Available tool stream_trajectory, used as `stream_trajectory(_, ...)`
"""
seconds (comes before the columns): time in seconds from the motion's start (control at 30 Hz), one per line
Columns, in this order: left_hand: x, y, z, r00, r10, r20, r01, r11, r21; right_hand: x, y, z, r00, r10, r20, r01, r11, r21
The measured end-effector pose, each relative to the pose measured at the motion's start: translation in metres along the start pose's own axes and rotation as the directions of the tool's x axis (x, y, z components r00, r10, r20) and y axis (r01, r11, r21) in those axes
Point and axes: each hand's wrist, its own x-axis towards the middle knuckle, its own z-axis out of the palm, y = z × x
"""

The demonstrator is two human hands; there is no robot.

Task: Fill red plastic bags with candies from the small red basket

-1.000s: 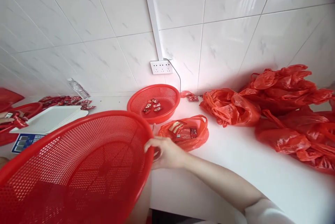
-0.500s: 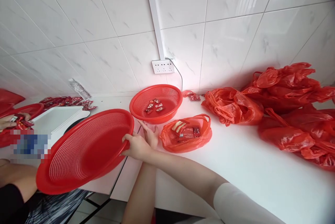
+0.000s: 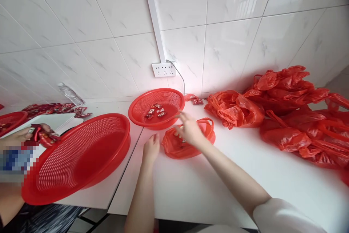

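My right hand is open, fingers spread, over the left part of a red plastic bag lying open on the table. It hides most of the small packets in the bag. Left of the bag, my left hand stands just above the table with nothing visible in it; its fingers look loosely extended and partly turned from view. Further left, a large red mesh basket with nothing visible inside sits tilted. Behind my hands, a smaller red basket contains several small red-and-white packets.
Several stuffed red plastic bags are heaped at the right. A packet lies near the wall socket's cable. At the left, another person's hand holds red packets beside a white tray. A clear bottle leans behind.
My right hand has let go of the large basket's rim and moved right, over the bag. My left hand has drawn back from beside the smaller basket. The view has shifted slightly.
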Motion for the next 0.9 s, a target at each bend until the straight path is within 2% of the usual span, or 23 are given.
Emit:
stream_trajectory(0.07,-0.011,0.004,0.001,0.999,0.031,0.033,-0.033,0.998,0.046,-0.003,0.034,-0.037,0.965,0.256,-0.057,-0.262,0.943,-0.206)
stream_trajectory(0.1,-0.016,0.006,0.001,0.997,0.062,0.042,-0.066,0.993,0.102,-0.006,0.050,-0.053,0.932,0.360,-0.028,-0.354,0.896,-0.267)
stream_trajectory(0.17,-0.023,0.014,-0.002,0.991,0.130,0.034,-0.135,0.965,0.224,-0.013,0.073,-0.079,0.872,0.485,0.063,-0.442,0.836,-0.326)
stream_trajectory(0.23,-0.024,0.023,-0.008,0.982,0.186,-0.015,-0.178,0.957,0.231,-0.020,0.085,-0.098,0.865,0.494,0.092,-0.447,0.840,-0.307)
stream_trajectory(0.27,-0.022,0.029,-0.012,0.976,0.210,-0.054,-0.199,0.966,0.164,-0.022,0.086,-0.105,0.884,0.463,0.069,-0.434,0.864,-0.255)
stream_trajectory(0.33,-0.017,0.044,-0.022,0.956,0.243,-0.162,-0.257,0.964,-0.072,-0.025,0.081,-0.118,0.932,0.358,-0.050,-0.361,0.930,-0.064)
stream_trajectory(0.4,-0.012,0.062,-0.036,0.939,0.233,-0.255,-0.315,0.879,-0.358,-0.025,0.072,-0.129,0.941,0.257,-0.221,-0.214,0.956,0.201)
stream_trajectory(0.47,-0.008,0.082,-0.053,0.935,0.206,-0.290,-0.342,0.744,-0.575,-0.021,0.062,-0.139,0.903,0.210,-0.374,-0.031,0.902,0.432)
stream_trajectory(0.53,-0.006,0.100,-0.069,0.930,0.180,-0.320,-0.364,0.568,-0.739,-0.016,0.054,-0.148,0.840,0.220,-0.496,0.127,0.809,0.574)
stream_trajectory(0.63,-0.005,0.119,-0.085,0.912,0.252,-0.323,-0.395,0.333,-0.856,-0.009,0.044,-0.158,0.772,0.249,-0.585,0.259,0.717,0.647)
stream_trajectory(0.7,-0.006,0.127,-0.087,0.884,0.337,-0.324,-0.411,0.229,-0.883,-0.006,0.035,-0.159,0.779,0.232,-0.582,0.286,0.695,0.660)
stream_trajectory(0.77,-0.009,0.132,-0.083,0.850,0.454,-0.266,-0.386,0.196,-0.901,-0.007,0.020,-0.156,0.822,0.169,-0.544,0.291,0.696,0.656)
stream_trajectory(0.8,-0.012,0.135,-0.079,0.830,0.525,-0.189,-0.347,0.220,-0.912,-0.008,0.011,-0.152,0.850,0.122,-0.512,0.293,0.699,0.652)
stream_trajectory(0.9,-0.024,0.145,-0.063,0.730,0.666,0.156,-0.198,0.425,-0.883,-0.014,-0.018,-0.141,0.926,-0.078,-0.370,0.311,0.713,0.628)
